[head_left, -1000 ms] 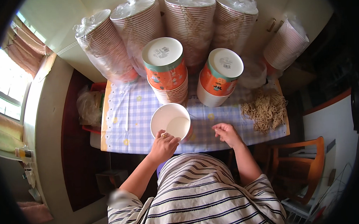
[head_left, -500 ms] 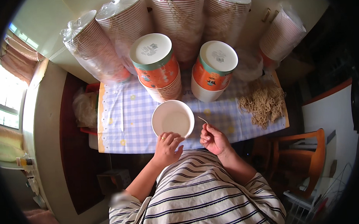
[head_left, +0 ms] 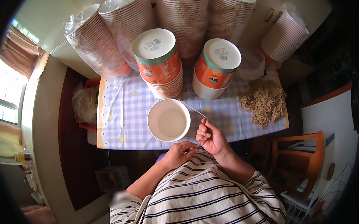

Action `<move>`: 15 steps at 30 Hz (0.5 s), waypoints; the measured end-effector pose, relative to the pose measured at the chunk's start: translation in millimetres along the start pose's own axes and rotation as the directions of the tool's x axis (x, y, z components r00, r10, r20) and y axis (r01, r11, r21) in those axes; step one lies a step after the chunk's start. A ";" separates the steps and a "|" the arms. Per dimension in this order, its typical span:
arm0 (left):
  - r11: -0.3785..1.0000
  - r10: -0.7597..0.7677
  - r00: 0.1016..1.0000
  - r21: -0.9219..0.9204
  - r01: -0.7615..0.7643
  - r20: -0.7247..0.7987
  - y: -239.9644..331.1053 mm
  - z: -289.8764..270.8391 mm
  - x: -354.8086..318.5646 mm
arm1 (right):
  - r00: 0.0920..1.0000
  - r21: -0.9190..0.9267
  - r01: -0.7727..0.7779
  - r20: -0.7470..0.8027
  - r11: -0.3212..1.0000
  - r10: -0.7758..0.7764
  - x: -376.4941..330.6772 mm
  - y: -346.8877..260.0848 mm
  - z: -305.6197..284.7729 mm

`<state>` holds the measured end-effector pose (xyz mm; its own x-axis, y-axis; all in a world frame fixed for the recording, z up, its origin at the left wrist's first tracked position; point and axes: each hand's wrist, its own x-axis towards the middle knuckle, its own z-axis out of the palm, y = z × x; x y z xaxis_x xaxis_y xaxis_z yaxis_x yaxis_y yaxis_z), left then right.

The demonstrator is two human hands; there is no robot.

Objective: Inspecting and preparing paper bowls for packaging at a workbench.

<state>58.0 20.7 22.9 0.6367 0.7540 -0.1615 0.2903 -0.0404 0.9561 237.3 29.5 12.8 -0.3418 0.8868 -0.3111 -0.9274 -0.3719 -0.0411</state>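
the white paper bowl (head_left: 168,120) sits open-side up on the bench (head_left: 124,114), which wears a lilac checked cloth, and everything else is placed from that bowl. just below the bowl's near rim, the left hand (head_left: 180,153) is curled, fingertips pinched on the low end of a thin pale strip (head_left: 195,110); just to the bowl's right, the right hand (head_left: 211,136) is closed around the same strip, which runs up from the fingers and arcs over to the bowl's upper right rim. neither hand touches the bowl itself as far as can be told. directly behind the bowl stands a stack of orange printed cups (head_left: 158,61), bottoms up, and behind and to the right of the bowl a second orange stack (head_left: 216,67). further behind, tall plastic-wrapped sleeves of striped cups (head_left: 102,43) lean along the wall. well to the right of the bowl lies a loose heap of dry noodles (head_left: 264,103). right of the bowl and off the bench stands an orange wooden chair (head_left: 308,163)
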 end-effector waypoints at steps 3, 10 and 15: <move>0.990 -0.099 0.995 -0.105 0.098 -0.009 -4.0 1.7 -3.8 | 1.000 0.000 0.013 -0.015 1.000 -0.013 -0.6 -1.7 -1.9; 0.876 -0.276 0.961 -0.411 0.253 0.004 -8.6 -8.1 -17.6 | 0.969 -0.644 0.028 -0.169 0.764 -0.179 -7.5 -10.5 -16.7; 0.839 -0.263 0.963 -0.479 0.260 0.061 2.3 -16.9 -20.1 | 0.746 -0.817 0.339 0.535 -0.466 -0.396 -20.7 -4.7 15.5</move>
<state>33.8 16.5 32.5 0.5805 0.6963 -0.4221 0.0667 0.4759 0.8770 246.4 17.2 34.1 0.0307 0.9558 0.2924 0.4401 0.2497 -0.8625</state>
